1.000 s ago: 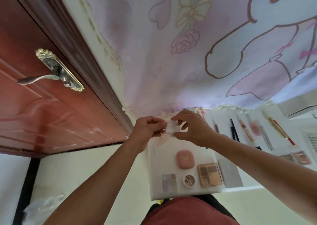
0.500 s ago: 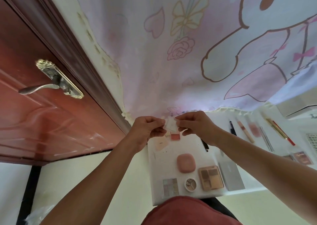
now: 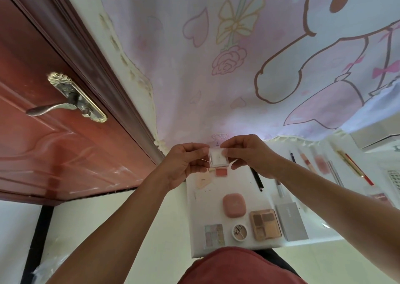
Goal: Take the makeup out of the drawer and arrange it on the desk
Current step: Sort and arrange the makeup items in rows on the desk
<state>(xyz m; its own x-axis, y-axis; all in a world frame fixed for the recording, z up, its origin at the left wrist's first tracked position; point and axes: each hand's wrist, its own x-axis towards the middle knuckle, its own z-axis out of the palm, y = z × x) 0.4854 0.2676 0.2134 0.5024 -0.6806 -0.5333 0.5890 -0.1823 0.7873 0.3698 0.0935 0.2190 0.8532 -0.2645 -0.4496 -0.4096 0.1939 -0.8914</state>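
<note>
Pinching a small clear square compact (image 3: 218,158) from both sides, you held it up over the far end of the white desk (image 3: 195,218). Your left hand (image 3: 186,164) gripped its left edge with curled fingers, and your right hand (image 3: 249,156) gripped its right edge the same way. Just below it on the desk lay a small coral blush pan (image 3: 220,172) beside a beige puff (image 3: 203,181). Nearer to you sat a pink rounded compact (image 3: 234,205). Along the near edge lay a row: a pastel glitter palette (image 3: 214,234), a round pot (image 3: 239,233), a brown eyeshadow palette (image 3: 265,224) and a grey box (image 3: 292,221). A black pencil (image 3: 257,178) lay under your right wrist.
</note>
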